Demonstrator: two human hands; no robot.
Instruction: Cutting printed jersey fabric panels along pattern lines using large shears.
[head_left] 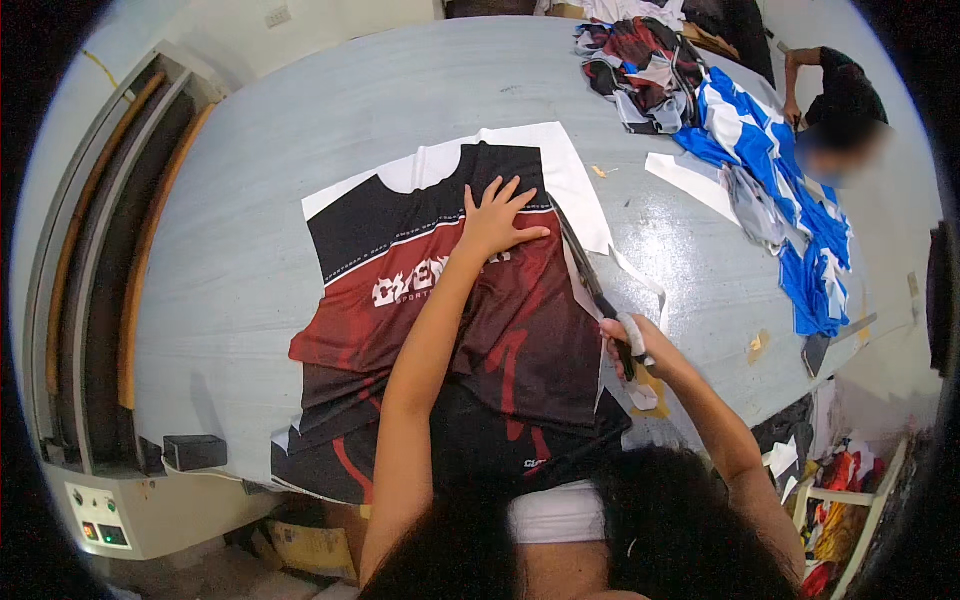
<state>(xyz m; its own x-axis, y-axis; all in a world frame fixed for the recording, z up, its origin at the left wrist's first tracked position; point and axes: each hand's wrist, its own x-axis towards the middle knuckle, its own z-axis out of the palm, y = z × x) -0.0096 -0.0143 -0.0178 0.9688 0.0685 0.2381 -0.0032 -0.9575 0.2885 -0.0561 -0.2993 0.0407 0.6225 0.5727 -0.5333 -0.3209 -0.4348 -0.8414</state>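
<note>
A black and dark red printed jersey panel (360,330) lies on white fabric (580,185) in front of me. My left hand (497,222) rests on its upper right part, fingers spread and pressing it down. In my right hand (640,350) is a pair of scissors (590,280), its handles wrapped in pale material. The blades point away from me along the panel's right edge, near the armhole. A narrow white offcut strip (640,280) curls beside the blades. Whether the blades are parted is hard to see.
Blue and white fabric pieces (740,130) and a dark red and grey pile (645,75) lie at the far right. Another person (845,105) is beyond them. A long slotted machine (110,250) borders the table (230,180) at left, near a small black box (195,452).
</note>
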